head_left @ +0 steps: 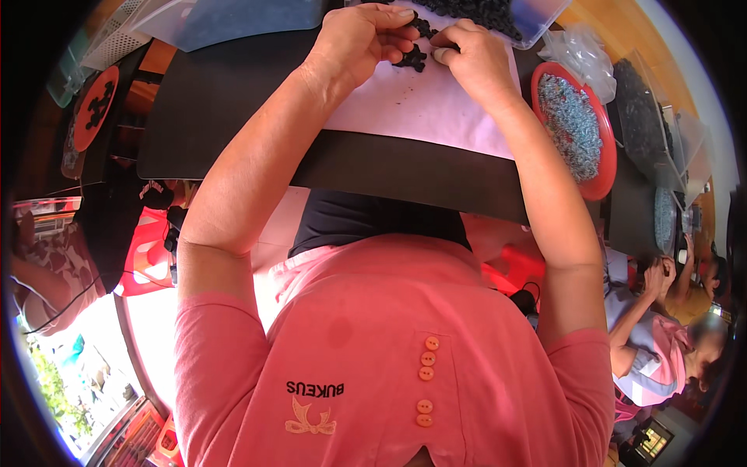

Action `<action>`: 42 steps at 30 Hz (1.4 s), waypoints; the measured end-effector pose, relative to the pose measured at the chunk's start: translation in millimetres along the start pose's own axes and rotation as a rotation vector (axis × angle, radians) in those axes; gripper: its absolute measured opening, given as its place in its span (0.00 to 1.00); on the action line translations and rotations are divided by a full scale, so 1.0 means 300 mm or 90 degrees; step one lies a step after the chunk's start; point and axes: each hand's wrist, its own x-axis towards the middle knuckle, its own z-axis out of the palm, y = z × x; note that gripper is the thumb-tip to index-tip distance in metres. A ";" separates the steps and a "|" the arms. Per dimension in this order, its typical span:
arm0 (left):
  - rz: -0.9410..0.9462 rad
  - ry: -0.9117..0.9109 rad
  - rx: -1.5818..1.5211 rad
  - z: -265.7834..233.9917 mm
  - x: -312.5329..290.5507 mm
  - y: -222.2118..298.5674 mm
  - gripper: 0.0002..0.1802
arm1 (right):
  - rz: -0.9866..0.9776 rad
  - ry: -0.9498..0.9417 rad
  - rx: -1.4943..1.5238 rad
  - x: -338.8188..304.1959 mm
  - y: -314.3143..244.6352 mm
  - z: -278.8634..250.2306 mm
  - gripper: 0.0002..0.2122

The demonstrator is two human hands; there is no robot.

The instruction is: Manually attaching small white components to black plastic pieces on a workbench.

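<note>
A cluster of small black pieces point(422, 28) sits between the two hands, at three o'clock from the left hand point(364, 45) and ten o'clock from the right hand point(476, 61). A second black cluster point(411, 59) lies just below it, at four o'clock from the left hand and nine from the right, over a pale sheet point(436, 117) on the dark table point(226, 117).

The left hand is partly closed, its thumb and curled fingers gripping the upper cluster from the left. The right hand is drawn in, thumb and forefinger pinching at that cluster's right edge; the exact contact is too small to make out.

Toward one o'clock in the view, a clear bin point(537, 17) holds more black pieces. At two o'clock stands a red dish point(603, 167) of blue-grey bits, with a crumpled clear bag point(580, 56) just beyond its rim. A red plate point(111, 82) bearing black pieces lies at ten o'clock.
</note>
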 end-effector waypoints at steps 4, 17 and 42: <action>0.005 -0.012 -0.010 -0.007 0.008 -0.008 0.04 | -0.038 0.002 0.003 -0.008 -0.001 -0.012 0.06; 0.007 0.003 0.038 0.029 -0.026 0.007 0.04 | -0.112 0.033 -0.183 -0.012 -0.036 -0.001 0.04; 0.093 0.036 0.191 0.071 -0.044 -0.050 0.09 | 0.278 0.028 0.658 0.011 -0.109 -0.135 0.05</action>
